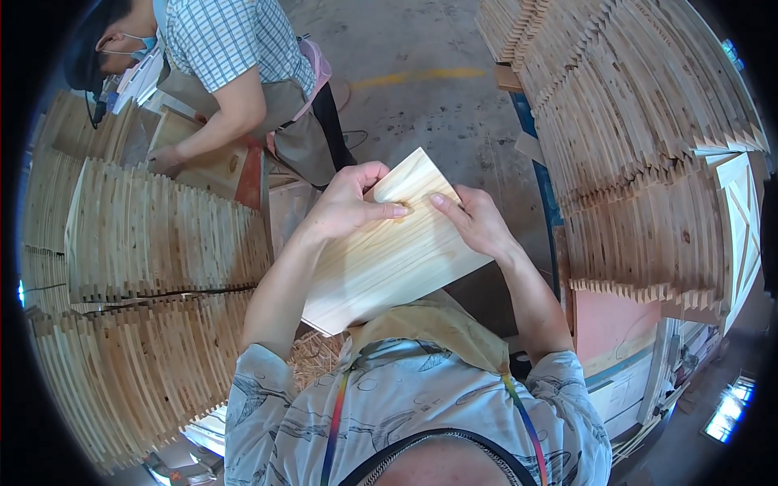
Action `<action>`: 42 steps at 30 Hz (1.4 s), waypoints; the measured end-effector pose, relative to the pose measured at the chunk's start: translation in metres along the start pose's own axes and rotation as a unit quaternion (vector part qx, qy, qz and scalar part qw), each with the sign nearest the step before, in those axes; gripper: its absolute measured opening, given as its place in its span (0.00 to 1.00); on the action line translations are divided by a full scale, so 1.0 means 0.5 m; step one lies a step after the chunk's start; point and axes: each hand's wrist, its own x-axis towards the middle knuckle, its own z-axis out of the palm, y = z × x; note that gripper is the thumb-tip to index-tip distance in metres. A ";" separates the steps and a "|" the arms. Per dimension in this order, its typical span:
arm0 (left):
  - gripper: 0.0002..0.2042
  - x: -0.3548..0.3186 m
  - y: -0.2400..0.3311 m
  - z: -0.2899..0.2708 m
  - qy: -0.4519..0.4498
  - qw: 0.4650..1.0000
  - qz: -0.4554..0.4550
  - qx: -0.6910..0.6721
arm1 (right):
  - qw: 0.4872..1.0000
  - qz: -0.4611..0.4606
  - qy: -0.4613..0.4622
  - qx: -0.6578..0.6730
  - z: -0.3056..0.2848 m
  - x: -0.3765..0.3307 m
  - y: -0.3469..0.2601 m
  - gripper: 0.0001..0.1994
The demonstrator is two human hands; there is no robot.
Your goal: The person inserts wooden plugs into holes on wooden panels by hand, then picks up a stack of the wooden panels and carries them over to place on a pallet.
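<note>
A pale wooden board (pixel 389 263) with visible grain is held tilted in front of my body. My left hand (pixel 350 201) grips its left edge near the far end, thumb on the upper face and fingers partly curled behind. On the opposite edge, my right hand (pixel 478 220) has its thumb pressed onto the face, close to the far corner; its other fingers are mostly hidden behind the wood. A darker knot-like mark shows beside my left thumb. The board's near end reaches down toward my tan apron (pixel 442 324).
Stacked wooden panels (pixel 170 231) stand in rows on my left, and more panels (pixel 640 113) fill the right on a blue-edged support (pixel 545 190). A masked co-worker (pixel 235 57) bends over a board at the far left. A pink sheet (pixel 612 328) sits low at right.
</note>
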 end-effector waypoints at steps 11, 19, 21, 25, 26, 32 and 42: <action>0.19 -0.030 -0.008 0.010 0.034 0.996 -0.001 0.087 | 1.000 -0.018 0.019 0.004 -0.007 -0.016 -0.027 0.29; 0.18 -0.021 -0.004 0.003 0.015 0.998 -0.054 0.011 | 0.999 -0.027 0.027 0.006 -0.006 -0.017 -0.039 0.31; 0.17 -0.022 -0.002 0.003 0.015 0.999 -0.047 0.017 | 0.999 -0.024 0.025 0.004 -0.004 -0.017 -0.039 0.31; 0.17 -0.015 0.003 0.002 0.007 0.998 -0.053 0.017 | 0.999 -0.030 0.034 0.005 -0.001 -0.019 -0.028 0.31; 0.17 -0.012 0.006 0.000 0.002 0.997 -0.075 0.007 | 0.999 -0.027 0.034 -0.001 -0.003 -0.017 -0.029 0.31; 0.18 -0.016 -0.006 0.005 0.013 0.999 -0.037 0.011 | 0.999 -0.032 0.038 -0.005 -0.003 -0.021 -0.035 0.31; 0.18 -0.038 -0.032 -0.024 -0.023 0.998 0.013 0.056 | 1.000 -0.006 0.019 -0.004 -0.002 -0.016 -0.034 0.28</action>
